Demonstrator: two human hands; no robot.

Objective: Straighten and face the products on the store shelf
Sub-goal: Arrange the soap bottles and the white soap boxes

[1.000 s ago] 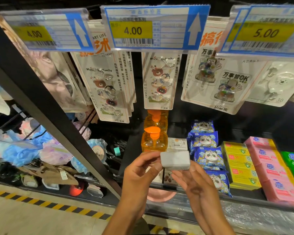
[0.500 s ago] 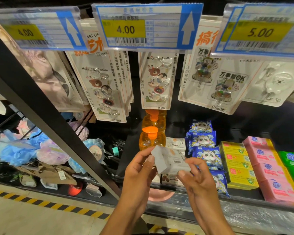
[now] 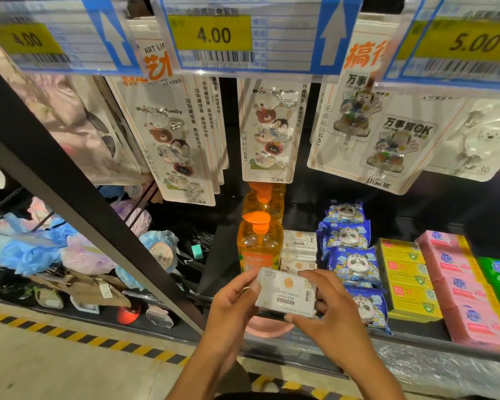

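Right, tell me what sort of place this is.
Probably a shop's household-goods aisle: a yellow price tag reading 4.00 overhead, carded hooks hanging in rows, and coloured boxes lined up below.

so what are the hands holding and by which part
A white pack, held by both hands: the left hand pinches its left end, the right hand grips its right end and lower edge.

glossy plastic soap pack (image 3: 286, 293), clear pump bottle (image 3: 259, 246)

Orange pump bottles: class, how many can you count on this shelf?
2. One orange pump bottle stands in front, left of the stacked white boxes; the second stands directly behind it. Others may be hidden further back.
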